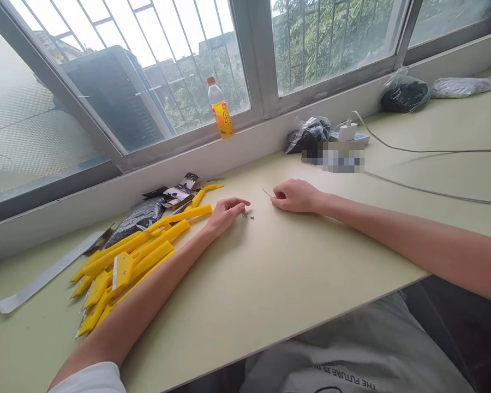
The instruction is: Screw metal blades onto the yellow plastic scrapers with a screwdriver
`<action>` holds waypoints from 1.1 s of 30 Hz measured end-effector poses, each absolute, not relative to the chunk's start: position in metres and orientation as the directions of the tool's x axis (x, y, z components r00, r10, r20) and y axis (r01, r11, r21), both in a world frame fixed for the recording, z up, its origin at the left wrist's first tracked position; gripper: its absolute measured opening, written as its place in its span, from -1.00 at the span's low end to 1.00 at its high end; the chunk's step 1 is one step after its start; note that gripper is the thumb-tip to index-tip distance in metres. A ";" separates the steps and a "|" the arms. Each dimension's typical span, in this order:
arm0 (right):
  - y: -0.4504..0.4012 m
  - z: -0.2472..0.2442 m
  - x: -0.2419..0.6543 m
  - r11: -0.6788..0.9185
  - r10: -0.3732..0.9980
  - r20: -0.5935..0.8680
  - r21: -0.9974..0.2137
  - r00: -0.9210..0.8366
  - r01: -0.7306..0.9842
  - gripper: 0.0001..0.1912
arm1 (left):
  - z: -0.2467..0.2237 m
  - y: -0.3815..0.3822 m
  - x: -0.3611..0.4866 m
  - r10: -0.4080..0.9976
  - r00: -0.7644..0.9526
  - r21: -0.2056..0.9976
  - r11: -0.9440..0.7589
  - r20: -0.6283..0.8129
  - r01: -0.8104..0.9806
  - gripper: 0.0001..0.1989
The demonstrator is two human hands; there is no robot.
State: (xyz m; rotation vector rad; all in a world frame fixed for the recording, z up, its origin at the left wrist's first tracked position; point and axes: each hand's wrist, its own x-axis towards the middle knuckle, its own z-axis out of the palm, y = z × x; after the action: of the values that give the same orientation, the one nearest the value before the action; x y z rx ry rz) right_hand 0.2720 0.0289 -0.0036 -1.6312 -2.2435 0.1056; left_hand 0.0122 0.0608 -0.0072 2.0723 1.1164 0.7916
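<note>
My left hand (229, 212) rests on the table with its fingers stretched out, right beside a few small metal screws (245, 215). Nothing shows in its fingers. My right hand (294, 195) is closed around a thin metal rod (267, 192), whose tip points left toward the left hand; the rest of the rod is hidden in the fist. Left of my left forearm lies a pile of yellow plastic scrapers (159, 246), some with pale blade edges. One yellow scraper head (123, 270) lies on top of the others.
Behind the scrapers lie a dark plastic bag (137, 218) and black-and-white packaging (181, 191). A long pale strip (51, 271) lies at left. An orange drink bottle (221, 112) stands on the sill. Bagged black items (309, 134), a white charger (347, 131) and cables (425, 150) are at right.
</note>
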 end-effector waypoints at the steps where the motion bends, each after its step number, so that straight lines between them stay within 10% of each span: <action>1: 0.029 -0.004 0.272 0.328 0.933 0.244 -0.268 -0.266 0.906 -0.72 | -0.006 0.060 0.011 0.859 0.473 0.757 -0.438 0.194 0.484 -0.69; 13: 0.030 -0.004 0.272 0.339 0.927 0.259 -0.264 -0.272 0.903 -0.71 | -0.012 0.037 0.023 0.707 0.558 0.163 -0.671 0.434 0.723 -0.57; 33: 0.029 -0.003 0.271 0.345 0.926 0.253 -0.256 -0.282 0.903 -0.70 | 0.006 0.026 0.033 0.739 0.663 -0.131 -0.650 0.122 0.749 -0.74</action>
State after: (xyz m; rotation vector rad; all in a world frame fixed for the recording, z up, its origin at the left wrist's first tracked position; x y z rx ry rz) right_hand 0.2713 0.0288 -0.0029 -1.6147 -2.2599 0.0877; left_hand 0.0332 0.0259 0.0055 3.0175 1.3616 0.0958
